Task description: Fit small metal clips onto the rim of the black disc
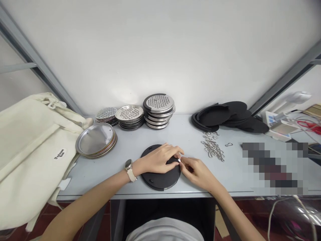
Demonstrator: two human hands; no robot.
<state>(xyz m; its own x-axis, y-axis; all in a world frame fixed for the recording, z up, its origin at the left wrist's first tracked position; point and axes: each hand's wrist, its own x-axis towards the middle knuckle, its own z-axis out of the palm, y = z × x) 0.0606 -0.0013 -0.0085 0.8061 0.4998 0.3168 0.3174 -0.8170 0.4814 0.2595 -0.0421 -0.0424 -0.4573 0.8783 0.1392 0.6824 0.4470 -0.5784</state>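
A black round disc [162, 182] lies flat on the grey table near its front edge, with small slots in its face. My left hand [160, 159], a watch on its wrist, rests over the disc, its thumb and fingertips closed at the disc's right edge. At that same edge my right hand [194, 169] pinches a small shiny metal clip [179, 160], mostly hidden by the fingers. To the right is a loose pile of metal snap clips [212, 147], with a single clip [228, 144] lying apart from it.
Round metal plates [95, 139] are stacked at the left. Perforated grater discs [159, 103] stand in several stacks along the wall. Black round covers [215, 115] are heaped at the back right, by a power strip [276, 125]. A cream bag [37, 144] leans at the far left.
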